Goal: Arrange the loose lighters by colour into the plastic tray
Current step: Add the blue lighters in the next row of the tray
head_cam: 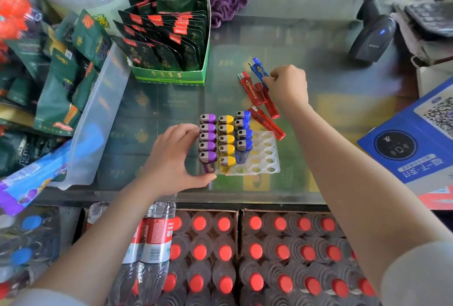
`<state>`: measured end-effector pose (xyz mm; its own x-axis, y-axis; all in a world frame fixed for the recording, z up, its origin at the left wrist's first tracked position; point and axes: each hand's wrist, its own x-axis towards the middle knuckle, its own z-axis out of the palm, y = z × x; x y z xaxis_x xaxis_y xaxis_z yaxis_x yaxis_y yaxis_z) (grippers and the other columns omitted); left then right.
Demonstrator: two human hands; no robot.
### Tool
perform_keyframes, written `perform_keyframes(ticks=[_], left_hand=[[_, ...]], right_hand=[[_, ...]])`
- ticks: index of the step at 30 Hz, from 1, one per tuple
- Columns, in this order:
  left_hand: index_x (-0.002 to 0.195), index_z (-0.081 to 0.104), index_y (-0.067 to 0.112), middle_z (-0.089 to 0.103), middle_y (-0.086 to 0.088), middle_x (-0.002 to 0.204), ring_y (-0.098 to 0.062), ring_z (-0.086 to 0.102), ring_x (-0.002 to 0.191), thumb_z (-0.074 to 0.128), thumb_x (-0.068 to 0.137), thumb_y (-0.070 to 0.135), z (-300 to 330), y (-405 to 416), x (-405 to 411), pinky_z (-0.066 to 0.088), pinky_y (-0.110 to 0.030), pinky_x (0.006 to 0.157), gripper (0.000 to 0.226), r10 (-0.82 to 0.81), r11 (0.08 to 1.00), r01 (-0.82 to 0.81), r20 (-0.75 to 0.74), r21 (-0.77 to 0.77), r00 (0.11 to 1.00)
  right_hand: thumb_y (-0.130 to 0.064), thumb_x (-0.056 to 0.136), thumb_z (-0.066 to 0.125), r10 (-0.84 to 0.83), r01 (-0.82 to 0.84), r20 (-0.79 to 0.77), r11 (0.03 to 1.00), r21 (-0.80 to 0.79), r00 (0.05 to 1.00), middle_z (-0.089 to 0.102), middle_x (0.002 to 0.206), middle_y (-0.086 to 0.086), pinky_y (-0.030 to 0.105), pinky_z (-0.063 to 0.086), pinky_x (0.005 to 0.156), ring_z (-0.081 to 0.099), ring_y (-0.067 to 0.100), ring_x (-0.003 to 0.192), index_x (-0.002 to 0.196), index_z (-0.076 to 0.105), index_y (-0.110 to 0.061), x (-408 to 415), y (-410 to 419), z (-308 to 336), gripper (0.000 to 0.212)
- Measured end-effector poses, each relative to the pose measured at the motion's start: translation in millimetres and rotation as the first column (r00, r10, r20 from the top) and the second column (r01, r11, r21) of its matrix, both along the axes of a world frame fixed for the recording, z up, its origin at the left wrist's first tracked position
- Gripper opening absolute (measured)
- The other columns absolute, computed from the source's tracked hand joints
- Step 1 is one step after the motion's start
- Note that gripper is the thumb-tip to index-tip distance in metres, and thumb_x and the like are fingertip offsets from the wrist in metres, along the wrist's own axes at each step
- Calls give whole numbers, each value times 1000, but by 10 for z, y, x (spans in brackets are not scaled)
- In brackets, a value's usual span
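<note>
I see a glass counter (306, 43) in a shop; my right hand (288, 85) pinches a blue lighter (258, 70), my left hand (175, 156), fingers curled, grips the tray (275, 158).

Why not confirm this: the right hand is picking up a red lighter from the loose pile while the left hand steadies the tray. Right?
Not quite. In the head view the right hand pinches a blue lighter, not a red one; the red lighters lie beside it. The left hand does steady the tray.
</note>
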<state>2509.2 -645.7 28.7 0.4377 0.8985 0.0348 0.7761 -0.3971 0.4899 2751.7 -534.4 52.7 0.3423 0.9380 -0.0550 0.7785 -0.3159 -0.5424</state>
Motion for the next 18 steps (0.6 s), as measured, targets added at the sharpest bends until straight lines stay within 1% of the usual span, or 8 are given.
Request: perform_keyframes(ticks=[3,6,8,10,12,13,15,18], left_hand=[[117,48,26,45,8,118,-10,32,113,58,54,63,12,-8,7,29,-34,92,73,4,1000,-4,9,-8,1000],[118,48,26,45,7,119,-11,33,114,58,54,63,26,-18,9,30,-36,93,74,1,1000,-1,18,-13,1000],[118,47,26,46,7,119,-13,35,114,59,54,63,30,-20,8,31,-37,93,74,8,1000,-8,22,-8,1000],[117,47,25,47,6,118,-14,36,113,58,54,63,33,-27,13,30,-37,93,75,13,1000,-13,22,3,1000],[118,47,23,47,5,119,-15,36,113,56,54,64,41,-34,22,29,-36,93,76,11,1000,-11,13,8,1000],[118,47,22,47,4,119,-15,36,113,56,54,64,44,-35,24,30,-37,93,77,12,1000,-12,12,9,1000],[117,48,22,47,3,119,-16,36,113,54,54,65,45,-36,26,30,-38,94,77,11,1000,-11,11,10,1000],[117,48,23,46,4,120,-16,35,113,53,54,66,37,-35,27,30,-38,94,77,11,1000,-11,2,9,1000]], right_hand=[[-13,80,57,33,-33,3,999,-21,999,60,74,18,28,40,53,49,29,59,84,67,1,37,-29,42,18],[-12,76,57,-19,19,-30,1000,13,999,67,79,24,38,54,64,53,29,59,80,66,3,88,-151,88,17],[-13,77,56,-62,74,-116,992,101,991,68,74,17,34,53,68,60,29,64,77,67,-3,100,-312,141,15],[-15,79,58,-69,116,-223,971,207,972,67,73,5,25,50,68,62,16,66,83,67,-11,79,-562,201,11],[-13,81,59,15,102,-393,956,275,919,65,72,-4,19,47,66,59,1,63,94,63,-17,26,-889,248,14],[-9,83,58,97,63,-492,952,299,865,64,73,-3,17,47,64,58,1,63,100,60,-19,-3,-1063,255,20],[1,85,54,231,-44,-583,947,317,779,62,74,0,14,45,60,56,4,63,99,60,-21,-61,-1380,214,27],[2,86,54,233,-108,-620,967,233,749,65,78,-4,18,48,63,62,5,67,87,59,-18,-139,-1643,92,20]])
